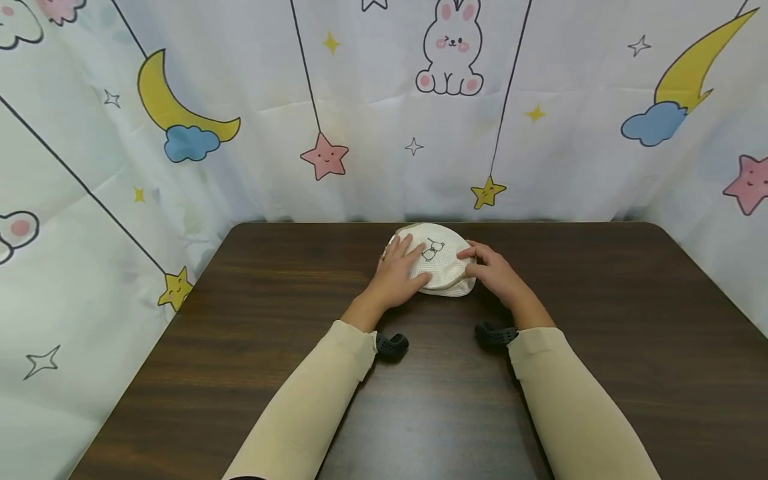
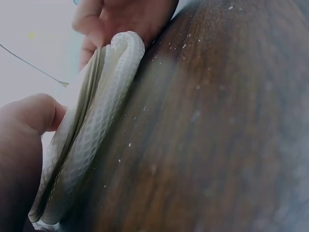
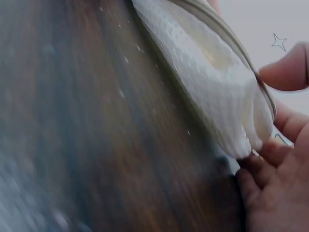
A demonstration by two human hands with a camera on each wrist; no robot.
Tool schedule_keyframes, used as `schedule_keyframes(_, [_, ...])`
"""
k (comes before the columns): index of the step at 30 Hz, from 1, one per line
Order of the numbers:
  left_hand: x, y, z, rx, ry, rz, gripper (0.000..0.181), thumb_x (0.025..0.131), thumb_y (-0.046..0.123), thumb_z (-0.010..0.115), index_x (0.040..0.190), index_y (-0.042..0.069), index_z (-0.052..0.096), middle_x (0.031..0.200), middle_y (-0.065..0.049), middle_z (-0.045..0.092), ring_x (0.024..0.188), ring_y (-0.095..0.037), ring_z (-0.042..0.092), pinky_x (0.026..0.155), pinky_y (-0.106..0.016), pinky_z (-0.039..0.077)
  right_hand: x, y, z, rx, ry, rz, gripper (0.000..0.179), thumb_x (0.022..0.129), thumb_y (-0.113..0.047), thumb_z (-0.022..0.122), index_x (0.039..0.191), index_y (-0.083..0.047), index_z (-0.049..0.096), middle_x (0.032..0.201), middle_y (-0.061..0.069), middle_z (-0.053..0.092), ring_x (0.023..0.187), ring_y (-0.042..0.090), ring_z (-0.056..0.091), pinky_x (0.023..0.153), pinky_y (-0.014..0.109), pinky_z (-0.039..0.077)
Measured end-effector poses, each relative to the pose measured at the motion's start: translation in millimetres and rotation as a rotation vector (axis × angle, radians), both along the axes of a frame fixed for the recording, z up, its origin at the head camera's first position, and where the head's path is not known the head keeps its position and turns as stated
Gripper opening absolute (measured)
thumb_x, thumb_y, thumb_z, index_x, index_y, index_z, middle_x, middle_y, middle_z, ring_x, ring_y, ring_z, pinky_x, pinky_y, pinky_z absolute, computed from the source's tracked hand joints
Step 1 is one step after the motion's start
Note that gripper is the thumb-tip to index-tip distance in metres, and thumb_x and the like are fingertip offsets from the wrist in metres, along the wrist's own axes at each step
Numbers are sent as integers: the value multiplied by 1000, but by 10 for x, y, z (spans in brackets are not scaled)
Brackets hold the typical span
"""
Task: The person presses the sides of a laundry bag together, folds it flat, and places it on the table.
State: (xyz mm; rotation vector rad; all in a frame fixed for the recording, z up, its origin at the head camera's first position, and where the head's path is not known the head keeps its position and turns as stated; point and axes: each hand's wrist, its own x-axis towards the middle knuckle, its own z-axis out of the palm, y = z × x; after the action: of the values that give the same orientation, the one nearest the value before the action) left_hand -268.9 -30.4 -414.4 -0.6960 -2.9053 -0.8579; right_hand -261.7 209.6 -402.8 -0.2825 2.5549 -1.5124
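Observation:
A round white mesh laundry bag point(image 1: 445, 267) lies flattened on the table, a small dark line drawing on its top. Its zip point(image 2: 83, 108) runs around the side in the left wrist view. My left hand point(image 1: 396, 273) rests on the bag's left part with spread fingers, the thumb pressing its near edge. At the right edge my right hand point(image 1: 495, 272) grips the bag: the thumb point(image 3: 285, 72) touches the zipped rim, and the other fingers bend around the end in the right wrist view. The bag's underside is hidden.
The dark wood-grain table point(image 1: 270, 320) spreads to both sides and in front of the bag. Behind it hangs a white curtain point(image 1: 372, 80) with moons, stars and a rabbit. A black curved wrist device point(image 1: 392, 347) sits by the left cuff, another point(image 1: 495, 335) by the right.

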Motion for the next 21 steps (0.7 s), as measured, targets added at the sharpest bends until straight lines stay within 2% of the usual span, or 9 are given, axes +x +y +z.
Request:
schedule_keyframes(5, [-5, -17, -32, 85, -2, -20, 64, 95, 37, 60, 152, 15, 39, 165, -12, 13, 153, -29, -1, 123, -49, 8, -1, 49, -1, -6, -37, 72, 55, 79, -3, 64, 133, -3, 53, 166, 9, 12, 151, 33, 13, 111, 49, 28])
schedule_keyframes(9, [-4, -30, -32, 121, -18, -19, 63, 94, 34, 61, 150, 13, 42, 165, -12, 15, 154, -28, -1, 123, -48, 8, -10, 85, -8, 29, -39, 111, 63, 77, -6, 72, 136, -7, 51, 166, 7, 9, 152, 32, 7, 116, 53, 20])
schedule_keyframes(16, [-31, -61, 30, 81, -3, -62, 61, 93, 37, 60, 148, 13, 45, 163, -12, 22, 153, -31, 7, 123, -47, 9, -48, 57, -48, 169, 91, 107, 63, 78, -17, 83, 131, -10, 49, 155, 15, 26, 143, 35, 25, 114, 55, 26])
schedule_keyframes(21, [-59, -91, 12, 100, -14, -66, 61, 92, 39, 60, 147, 15, 47, 162, -11, 24, 153, -31, 10, 122, -49, 15, -53, 52, -85, 187, 123, 112, 59, 83, -20, 80, 132, -11, 49, 153, 17, 29, 140, 36, 29, 113, 56, 27])
